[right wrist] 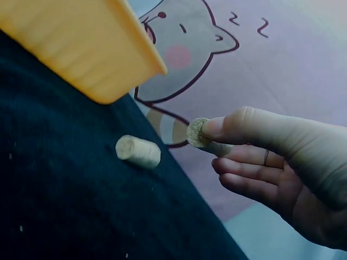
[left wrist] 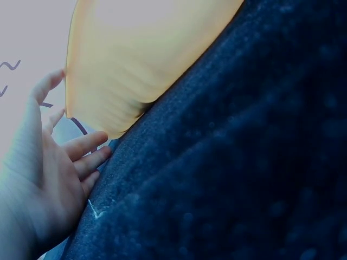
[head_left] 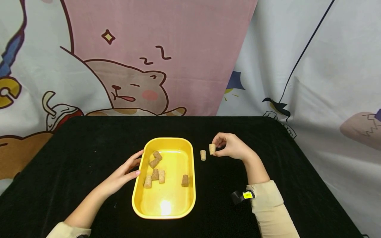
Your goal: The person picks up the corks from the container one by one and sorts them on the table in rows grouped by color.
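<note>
My right hand [head_left: 233, 146] pinches a pale tapered cork [head_left: 212, 149] between thumb and fingers. The right wrist view shows the round end of this cork [right wrist: 197, 132] past the thumb tip. Just left of it, a second pale cork [head_left: 203, 155] stands on the black cloth. A yellow rectangular tray [head_left: 163, 215] lies lengthwise before me, holding several corks, among them a brown cork [head_left: 185, 180] near its right wall. My left hand [head_left: 120, 177] rests its extended fingers against the tray's left side, thumb near the rim. In the left wrist view these fingers [left wrist: 87, 145] reach the tray's outer wall.
Black cloth [head_left: 89, 152] covers the table. Behind it hangs a printed curtain [head_left: 196, 59] with a sleeping cartoon animal. A small black device [head_left: 238, 197] with a yellow label is strapped at the right wrist.
</note>
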### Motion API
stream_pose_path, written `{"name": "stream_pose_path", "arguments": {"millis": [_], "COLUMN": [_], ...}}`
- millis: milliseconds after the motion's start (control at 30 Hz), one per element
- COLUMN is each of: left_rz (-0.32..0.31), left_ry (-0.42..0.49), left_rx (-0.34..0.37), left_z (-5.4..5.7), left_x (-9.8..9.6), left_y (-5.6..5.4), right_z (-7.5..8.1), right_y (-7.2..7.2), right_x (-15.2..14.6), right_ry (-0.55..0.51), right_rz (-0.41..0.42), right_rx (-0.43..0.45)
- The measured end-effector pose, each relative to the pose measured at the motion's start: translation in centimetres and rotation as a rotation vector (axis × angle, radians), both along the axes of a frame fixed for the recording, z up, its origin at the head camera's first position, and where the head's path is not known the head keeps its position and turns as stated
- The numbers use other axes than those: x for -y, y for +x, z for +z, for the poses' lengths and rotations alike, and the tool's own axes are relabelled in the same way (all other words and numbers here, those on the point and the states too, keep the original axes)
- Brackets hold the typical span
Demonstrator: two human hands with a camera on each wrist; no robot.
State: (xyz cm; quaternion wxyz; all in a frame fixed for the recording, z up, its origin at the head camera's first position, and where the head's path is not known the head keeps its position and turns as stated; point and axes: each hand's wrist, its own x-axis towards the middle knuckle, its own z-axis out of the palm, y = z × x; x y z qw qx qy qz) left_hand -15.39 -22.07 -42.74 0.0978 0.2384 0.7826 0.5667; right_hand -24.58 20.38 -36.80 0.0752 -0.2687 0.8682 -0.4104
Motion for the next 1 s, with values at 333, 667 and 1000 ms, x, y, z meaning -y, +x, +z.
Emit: {"name": "stream_pose_path", "arguments": {"millis": [333,667,1000], "left_rz": [0.008,0.003,-0.004], "left_ry": [-0.007,-0.003,0.002], "left_rx": [0.009,0.009,0.001], "left_z": [0.0,0.0,0.1], "left_x": [0.0,-0.1,0.0], "left_y": [0.0,0.0,0.0], "right_z": [-2.2,-3.7,-3.4], "right_y": [-0.8,-1.1,-1.1], "right_x": [-0.7,-0.8,-0.6], "right_ry": [0.028,0.034,0.100], "right_rz": [0.000,-0.005,-0.019], "right_rx": [0.076,0.094,0.112]}}
